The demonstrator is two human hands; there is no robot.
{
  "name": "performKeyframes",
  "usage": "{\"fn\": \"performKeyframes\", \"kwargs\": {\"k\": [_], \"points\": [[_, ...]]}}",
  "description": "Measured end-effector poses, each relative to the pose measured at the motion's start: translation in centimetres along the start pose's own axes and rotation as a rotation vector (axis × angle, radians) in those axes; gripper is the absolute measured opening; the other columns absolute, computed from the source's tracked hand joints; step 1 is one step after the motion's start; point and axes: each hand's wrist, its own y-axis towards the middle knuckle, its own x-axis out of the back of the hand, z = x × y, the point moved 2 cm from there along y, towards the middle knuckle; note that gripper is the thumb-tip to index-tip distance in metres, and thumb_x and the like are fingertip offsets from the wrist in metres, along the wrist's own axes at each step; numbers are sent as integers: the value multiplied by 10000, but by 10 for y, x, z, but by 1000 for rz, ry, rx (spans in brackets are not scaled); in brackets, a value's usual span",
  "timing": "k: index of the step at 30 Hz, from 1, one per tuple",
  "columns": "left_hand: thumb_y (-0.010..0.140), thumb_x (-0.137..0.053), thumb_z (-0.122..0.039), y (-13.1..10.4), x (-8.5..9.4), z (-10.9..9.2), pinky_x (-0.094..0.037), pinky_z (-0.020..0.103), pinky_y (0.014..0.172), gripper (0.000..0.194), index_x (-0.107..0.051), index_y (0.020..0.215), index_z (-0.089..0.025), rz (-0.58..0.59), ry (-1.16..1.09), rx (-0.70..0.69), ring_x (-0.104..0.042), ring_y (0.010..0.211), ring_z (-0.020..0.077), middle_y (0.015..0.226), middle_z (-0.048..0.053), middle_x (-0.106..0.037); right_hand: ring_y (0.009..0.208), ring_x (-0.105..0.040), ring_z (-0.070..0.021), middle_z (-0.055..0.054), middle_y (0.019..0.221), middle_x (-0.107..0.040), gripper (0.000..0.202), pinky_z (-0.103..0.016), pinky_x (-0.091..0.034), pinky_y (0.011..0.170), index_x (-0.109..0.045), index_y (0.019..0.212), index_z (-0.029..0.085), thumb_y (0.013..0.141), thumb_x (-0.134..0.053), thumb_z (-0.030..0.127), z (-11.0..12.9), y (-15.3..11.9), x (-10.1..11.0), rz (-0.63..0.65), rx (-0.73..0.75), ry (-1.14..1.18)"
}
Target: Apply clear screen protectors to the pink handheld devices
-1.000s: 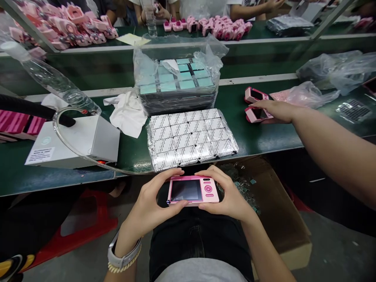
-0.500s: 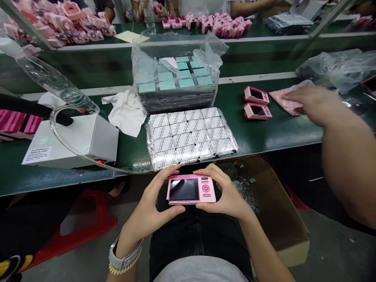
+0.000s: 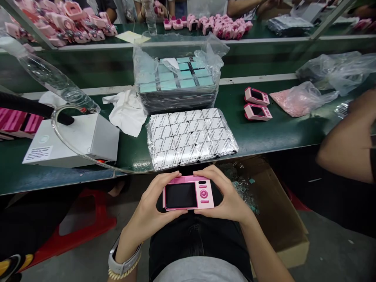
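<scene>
Between my hands, above my lap, is a pink toy camera [image 3: 188,193] with a dark screen on its left and pink buttons on its right. My left hand [image 3: 155,203] grips its left end, thumb along the bottom edge and fingers on the top edge. The right end is pinched the same way by my right hand [image 3: 227,196]. Just beyond, at the bench edge, lies a plastic-wrapped sheet of white printed pieces [image 3: 192,137]. Behind that sheet stands a bagged stack of teal-topped screens [image 3: 176,84].
Two pink cameras [image 3: 257,103] sit right of the stack, beside a bag of small pink parts [image 3: 289,101]. A grey box with a hose [image 3: 73,141] and a crumpled white cloth [image 3: 127,111] are left. A co-worker's arm [image 3: 346,145] reaches in at right. Below is a cardboard box [image 3: 279,219].
The camera has tilted so its screen faces me more squarely, and shifted slightly left and down. The co-worker's hand has pulled away rightward from the bag of pink parts.
</scene>
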Motion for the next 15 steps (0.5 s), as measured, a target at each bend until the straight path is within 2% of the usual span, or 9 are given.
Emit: {"fn": "performKeyframes", "kwargs": {"k": [4,9,12,15], "points": [[900,-920,-234,0,2,-12,-564,379,1190,760,-577,1576,-294,-80,20,-106,-649,1406,226,1504,98,-671,1370,-655,-321,-64,1472,-647,900,-509,-561,1158,-505,1577,438,823,-989,349,3,-2,-2,-39,-32,115],[885,-930,-215,0,6,-16,-562,347,1188,550,-725,1388,-303,-74,18,-111,-648,1407,215,1533,73,-650,1366,-661,-325,-58,1463,-651,877,-510,-546,1185,-550,1536,422,792,-1012,388,4,-1,-5,-59,-58,127],[881,-933,-223,-1,6,-8,-587,344,1153,445,-803,1289,-346,-61,-47,-94,-658,1398,221,1544,57,-639,1338,-663,-315,-62,1437,-653,850,-503,-550,1173,-579,1505,398,779,-1020,418,1,1,-5,-44,-94,126],[850,-963,-283,-13,-1,16,-616,398,1110,410,-851,1230,-391,-28,-175,5,-704,1344,258,1482,75,-681,1396,-634,-322,-68,1496,-636,847,-512,-514,1221,-587,1514,382,785,-1005,482,-3,0,-5,92,-240,134]]}}
